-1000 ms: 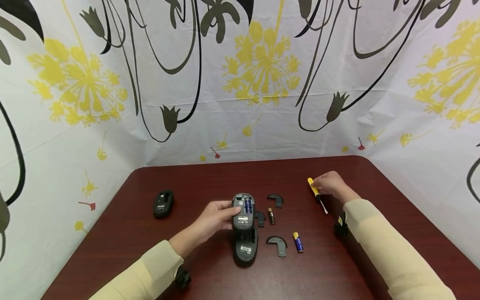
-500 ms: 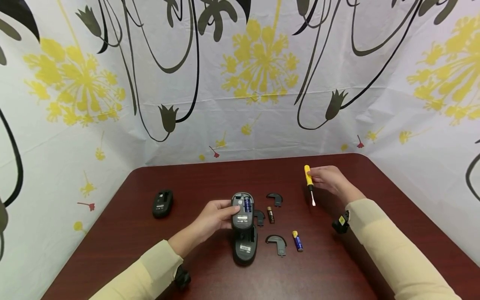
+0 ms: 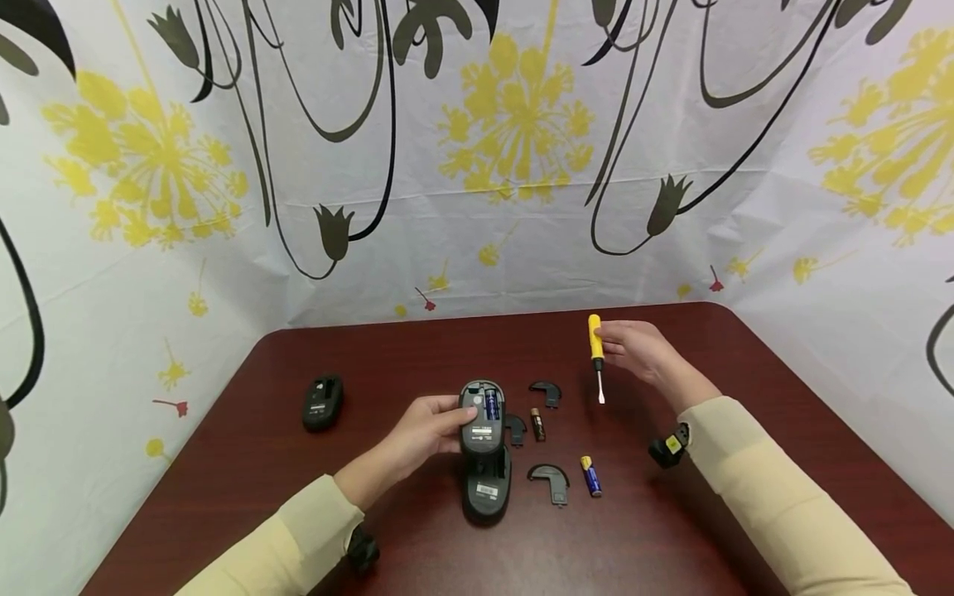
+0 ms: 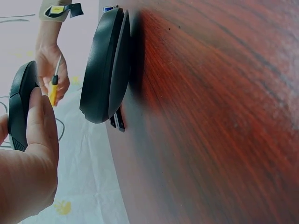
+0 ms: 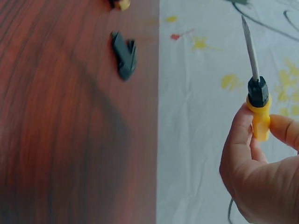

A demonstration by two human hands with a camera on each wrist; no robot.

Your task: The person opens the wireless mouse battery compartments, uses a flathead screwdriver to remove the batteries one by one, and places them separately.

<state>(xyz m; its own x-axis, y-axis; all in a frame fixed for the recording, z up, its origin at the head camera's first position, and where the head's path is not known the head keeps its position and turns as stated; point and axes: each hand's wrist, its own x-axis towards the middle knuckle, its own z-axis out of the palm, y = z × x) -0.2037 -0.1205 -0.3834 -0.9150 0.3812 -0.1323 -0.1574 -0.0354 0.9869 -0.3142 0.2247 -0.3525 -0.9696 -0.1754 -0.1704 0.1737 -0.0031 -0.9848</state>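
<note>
My left hand [image 3: 425, 430] grips a black computer mouse [image 3: 483, 439], its underside facing me with the battery bay uncovered. A blue battery [image 3: 492, 406] sits in that bay. Just below, a second mouse [image 3: 486, 490] lies bottom up on the table; in the left wrist view this second mouse [image 4: 105, 70] stands apart from the held one. My right hand [image 3: 637, 352] pinches a screwdriver [image 3: 595, 339] by its yellow handle. The screwdriver's shaft [image 5: 251, 49] points down, off the table, in the head view. Between the hands lie hook-shaped battery covers [image 3: 549, 482].
A third mouse [image 3: 324, 403] rests bottom up at the left. A dark battery [image 3: 538, 425] and a blue and yellow battery [image 3: 591, 477] lie right of the mice. The dark red table [image 3: 417, 356] ends at a patterned white cloth [image 3: 447, 248] behind.
My right hand has lifted the screwdriver and carried it left and away from me, turning its shaft from slanted to nearly straight down. My left hand has stayed put with the mouse.
</note>
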